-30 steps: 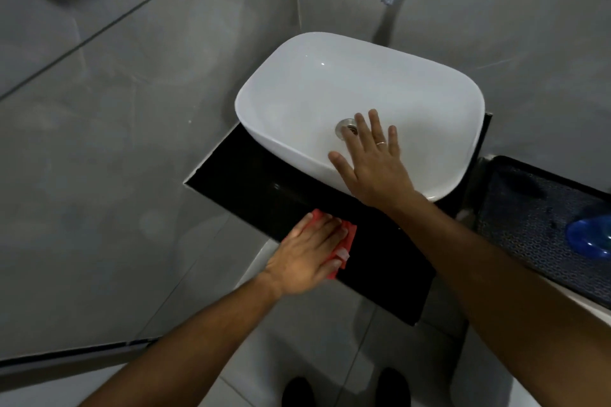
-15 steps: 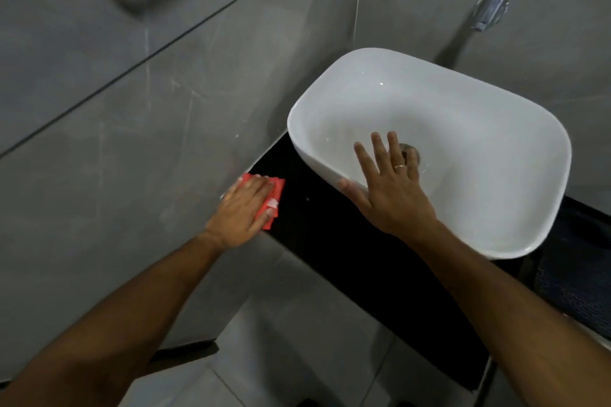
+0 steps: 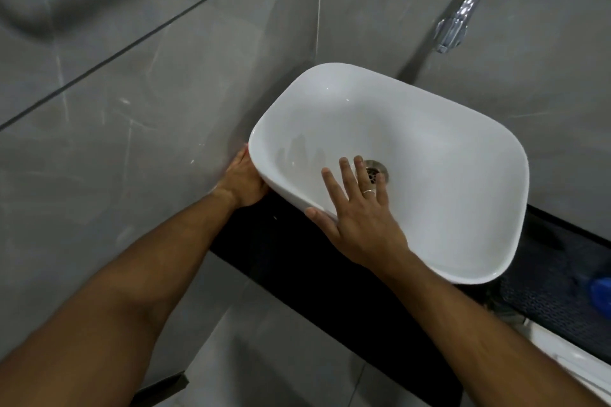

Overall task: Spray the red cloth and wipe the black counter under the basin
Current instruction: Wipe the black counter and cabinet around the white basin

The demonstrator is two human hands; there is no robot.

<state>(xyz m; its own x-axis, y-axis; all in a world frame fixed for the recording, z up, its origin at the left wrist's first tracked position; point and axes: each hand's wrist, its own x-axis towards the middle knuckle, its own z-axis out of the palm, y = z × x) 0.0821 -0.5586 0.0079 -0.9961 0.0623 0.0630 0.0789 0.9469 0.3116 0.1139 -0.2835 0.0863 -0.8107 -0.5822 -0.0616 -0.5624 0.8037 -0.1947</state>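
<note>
The white basin (image 3: 413, 109) sits on the black counter (image 3: 314, 277) in a corner of grey tiled walls. My left hand (image 3: 243, 180) reaches along the counter's left end, next to the wall, and its fingers disappear under the basin's left edge. The red cloth is out of sight beneath that hand and the basin. My right hand (image 3: 360, 218) lies flat over the basin's near rim. Its fingers are spread toward the drain (image 3: 375, 172), one wears a ring, and it holds nothing.
A chrome spout (image 3: 463, 10) juts from the back wall above the basin. To the right lies a dark mesh mat (image 3: 549, 277) with a blue object (image 3: 600, 294) on it. Grey walls close off the left and back. Pale floor tiles lie below the counter.
My left hand slid the red cloth from the counter's front to its left end, then back under the basin's left edge, where the cloth is now hidden. My right hand stayed on the basin.
</note>
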